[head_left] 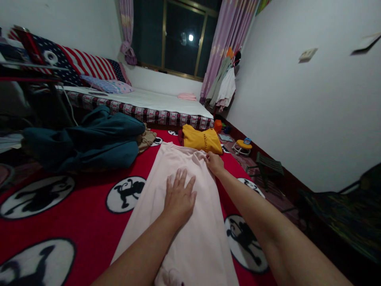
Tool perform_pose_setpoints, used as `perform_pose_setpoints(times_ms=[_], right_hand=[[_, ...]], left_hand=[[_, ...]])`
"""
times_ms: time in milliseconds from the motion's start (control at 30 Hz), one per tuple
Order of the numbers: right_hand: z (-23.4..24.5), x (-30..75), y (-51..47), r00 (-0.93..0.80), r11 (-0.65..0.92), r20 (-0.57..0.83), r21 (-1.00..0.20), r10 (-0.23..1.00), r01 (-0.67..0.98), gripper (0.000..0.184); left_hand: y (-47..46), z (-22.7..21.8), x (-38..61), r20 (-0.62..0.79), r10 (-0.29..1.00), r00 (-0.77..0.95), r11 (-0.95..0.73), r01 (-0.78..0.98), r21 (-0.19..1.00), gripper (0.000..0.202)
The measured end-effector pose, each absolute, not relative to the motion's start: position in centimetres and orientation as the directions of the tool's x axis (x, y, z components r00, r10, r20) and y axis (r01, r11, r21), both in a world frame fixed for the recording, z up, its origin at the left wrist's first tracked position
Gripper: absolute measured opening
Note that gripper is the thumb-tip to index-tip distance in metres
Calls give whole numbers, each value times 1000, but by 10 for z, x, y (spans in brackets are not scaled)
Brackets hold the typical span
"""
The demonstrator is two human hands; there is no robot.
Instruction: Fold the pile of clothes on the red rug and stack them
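A pale pink garment (202,222) lies stretched out lengthwise on the red blanket (92,214), its far end near a yellow folded garment (196,140). My left hand (180,196) rests flat on its middle, fingers spread. At the garment's far right corner, my right hand (213,162) pinches the edge, and the cloth puckers beside the fingertips. The near end of the garment runs out of view at the bottom, where a small printed pattern partly shows.
A heap of dark teal clothing (98,137) lies on the left, with a brown patterned cloth (147,139) beside it. Beyond stands a bed (149,99) under the window. To the right on the floor are a yellow-topped stool (244,144) and a dark folding stool (269,163).
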State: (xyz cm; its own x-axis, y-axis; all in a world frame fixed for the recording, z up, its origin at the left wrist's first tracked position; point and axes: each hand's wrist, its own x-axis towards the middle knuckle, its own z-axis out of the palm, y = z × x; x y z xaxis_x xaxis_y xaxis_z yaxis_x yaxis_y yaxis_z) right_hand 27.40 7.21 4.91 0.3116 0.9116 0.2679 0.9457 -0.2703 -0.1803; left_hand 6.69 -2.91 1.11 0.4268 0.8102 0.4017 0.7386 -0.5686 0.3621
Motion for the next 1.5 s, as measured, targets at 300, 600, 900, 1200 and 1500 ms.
perform_pose_setpoints(times_ms=[300, 600, 900, 1200, 1500], right_hand=[[29, 227, 42, -238, 342, 441, -173, 865, 924, 33], [28, 227, 54, -208, 243, 210, -159, 955, 957, 39], [19, 262, 59, 4, -12, 234, 35, 972, 999, 45], [20, 225, 26, 120, -119, 260, -20, 958, 993, 49], [36, 147, -104, -312, 289, 61, -572, 948, 768, 52]], left_hand=[[-22, 9, 68, 370, 883, 288, -454, 721, 523, 56], [-16, 10, 63, 333, 925, 183, -352, 745, 566, 54], [-21, 13, 63, 320, 920, 225, -372, 755, 540, 52], [-12, 10, 61, 337, 916, 217, -389, 686, 614, 56], [7, 9, 40, 349, 937, -12, -327, 322, 889, 44]])
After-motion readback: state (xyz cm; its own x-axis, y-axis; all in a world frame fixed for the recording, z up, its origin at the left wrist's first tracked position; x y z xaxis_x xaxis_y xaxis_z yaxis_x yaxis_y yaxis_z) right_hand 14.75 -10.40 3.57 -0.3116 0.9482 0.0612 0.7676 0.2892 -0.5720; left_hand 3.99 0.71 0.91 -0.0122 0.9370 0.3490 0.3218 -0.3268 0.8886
